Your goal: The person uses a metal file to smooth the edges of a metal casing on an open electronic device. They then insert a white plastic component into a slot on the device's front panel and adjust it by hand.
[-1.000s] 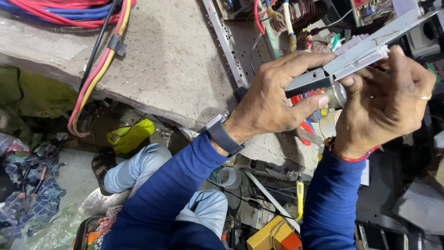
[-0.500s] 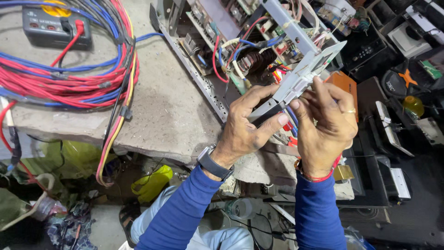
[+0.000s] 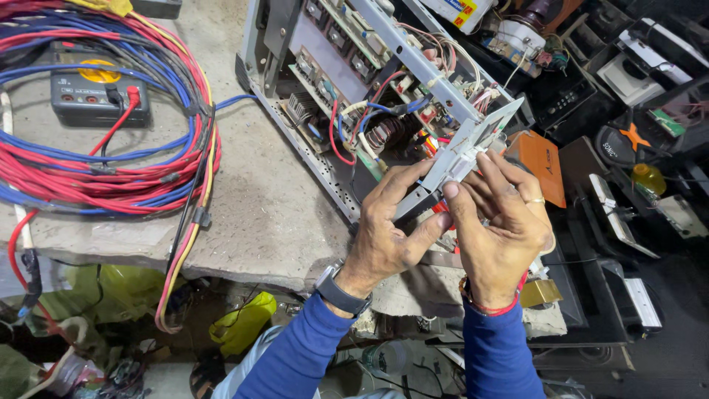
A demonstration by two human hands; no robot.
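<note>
Hands hold one part between them: the left hand (image 3: 388,229) grips the lower end of a long grey metal bracket with a small circuit board on it (image 3: 461,159), and the right hand (image 3: 502,229) pinches the white connector at its middle with thumb and fingertips, just above the front edge of the grey stone tabletop (image 3: 273,214). Judged from this grip, the left hand should brace the bracket rigidly while the right works with light, straight force. Wires run from the open metal chassis of exposed electronics (image 3: 369,89) close behind, so the bracket is best kept near it; the red and blue cable coil (image 3: 103,162) lies well apart.
</note>
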